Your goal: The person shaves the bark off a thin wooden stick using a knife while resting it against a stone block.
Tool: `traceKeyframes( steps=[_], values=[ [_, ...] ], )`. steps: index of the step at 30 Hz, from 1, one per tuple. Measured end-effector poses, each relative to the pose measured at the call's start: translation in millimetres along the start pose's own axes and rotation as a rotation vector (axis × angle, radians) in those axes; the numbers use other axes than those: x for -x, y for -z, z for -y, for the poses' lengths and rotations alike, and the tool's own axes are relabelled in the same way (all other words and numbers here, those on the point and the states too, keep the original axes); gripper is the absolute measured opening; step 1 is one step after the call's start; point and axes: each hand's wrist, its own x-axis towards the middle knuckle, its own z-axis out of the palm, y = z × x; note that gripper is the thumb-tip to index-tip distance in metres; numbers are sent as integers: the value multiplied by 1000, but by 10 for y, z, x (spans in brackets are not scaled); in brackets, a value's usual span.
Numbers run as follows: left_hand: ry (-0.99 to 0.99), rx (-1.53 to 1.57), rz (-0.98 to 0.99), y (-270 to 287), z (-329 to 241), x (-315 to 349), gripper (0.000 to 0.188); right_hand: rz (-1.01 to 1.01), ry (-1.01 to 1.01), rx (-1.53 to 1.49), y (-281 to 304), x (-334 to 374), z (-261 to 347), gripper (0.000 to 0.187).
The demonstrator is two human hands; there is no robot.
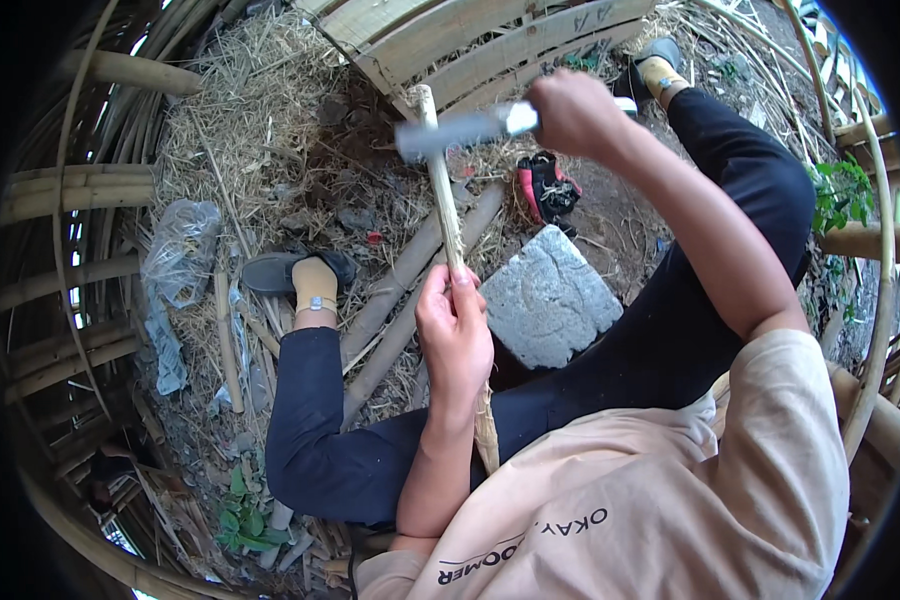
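While the person sat on the ground with knees spread, the left hand (454, 330) was wrapped tight round a thin bamboo stick (448, 215), its grip closed at about the middle of the stick's length. Above that grip the stick ran up and slightly left to a pale cut tip; below it the stick passed down beside the forearm, its frayed lower end showing against the dark trousers. The right hand (573, 112) was raised up and to the right of the left grip, fist closed on the handle of a knife (465, 130). The blade, blurred, reached left from that fist and crossed the stick just below its tip; whether the edge touched the wood could not be told.

Right of the left grip, between the legs, lay a flat grey stone (550, 297). Above the stone, below the right fist, sat a red and black glove (547, 188). Two thicker bamboo poles (402, 290) lay slanting just left of the left grip, behind the stick. Farther left, past the person's sandalled foot, a crumpled plastic bag (182, 250) lay on straw. Split bamboo slats (490, 45) stood beyond the stick's tip.
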Motion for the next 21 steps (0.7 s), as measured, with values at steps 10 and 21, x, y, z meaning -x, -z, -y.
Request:
traceKeyframes(
  steps=[10, 21],
  values=[
    [160, 198, 98, 10, -88, -35, 22, -98, -9, 48, 15, 29, -138, 10],
    [132, 208, 99, 6, -53, -42, 21, 40, 3, -11, 240, 100, 38, 16]
  ],
)
